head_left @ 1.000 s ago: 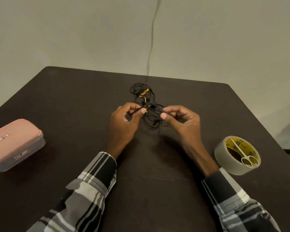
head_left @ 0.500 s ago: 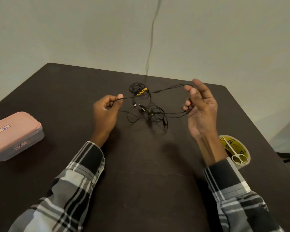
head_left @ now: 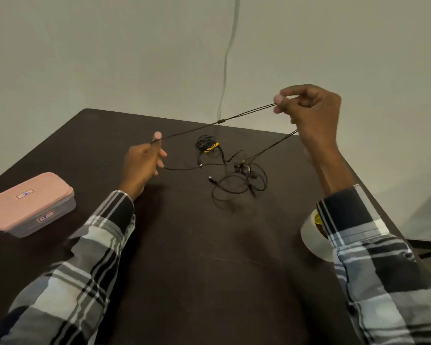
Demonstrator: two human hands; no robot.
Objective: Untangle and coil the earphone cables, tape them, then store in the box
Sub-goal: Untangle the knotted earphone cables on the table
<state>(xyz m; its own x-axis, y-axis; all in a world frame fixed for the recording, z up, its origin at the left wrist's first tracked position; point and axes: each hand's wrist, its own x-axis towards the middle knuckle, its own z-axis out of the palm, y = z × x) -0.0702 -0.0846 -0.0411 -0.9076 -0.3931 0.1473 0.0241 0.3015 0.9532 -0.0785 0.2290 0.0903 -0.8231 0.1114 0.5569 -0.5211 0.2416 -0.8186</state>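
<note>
We see the dark table (head_left: 197, 270) filling most of the view, with a pale wall behind it. On its left edge sits the box (head_left: 29, 204), a clear tub with a pink lid, closed; it carries two small labels whose writing we cannot read. At the right edge a roll of tape (head_left: 312, 241) lies partly hidden under the plaid right sleeve (some yellow print shows inside the core, too small to make out). The right hand (head_left: 311, 113) is raised above the table's far side and pinches a black earphone cable (head_left: 192, 129) between thumb and fingertips; the left hand (head_left: 141, 163), lower and nearer the box, pinches the same strand, which runs taut between them. From both hands the cable drops to a loose tangle (head_left: 239, 180) lying on the table between them, just beside a small coiled bundle (head_left: 207, 144) bound with a yellow band.
</note>
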